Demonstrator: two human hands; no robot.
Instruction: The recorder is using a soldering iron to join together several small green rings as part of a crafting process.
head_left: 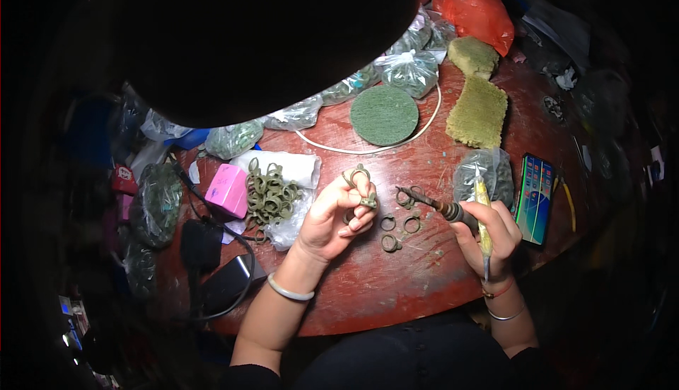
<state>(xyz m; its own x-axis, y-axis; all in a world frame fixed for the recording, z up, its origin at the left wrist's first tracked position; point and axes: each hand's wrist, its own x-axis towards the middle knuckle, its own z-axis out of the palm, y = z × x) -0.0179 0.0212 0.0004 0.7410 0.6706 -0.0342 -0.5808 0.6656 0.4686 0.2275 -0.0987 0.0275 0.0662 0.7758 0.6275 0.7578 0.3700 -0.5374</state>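
My left hand is closed on a small dark green ring, pinched between thumb and fingertips. Another ring seems to loop round a raised finger of that hand. In my right hand are two tools: a dark pen-shaped tool resembling a soldering iron, its thin tip pointing left, and a slim tool with a yellow wrapped handle, standing upright. Several loose green rings lie on the red table between my hands. One lies by the dark tool's tip; I cannot tell if they touch.
Left of my left hand a heap of green rings sits beside a pink block. A phone lies at right. Behind are a green disc, a yellowish sponge and filled plastic bags. A large black shape covers the top.
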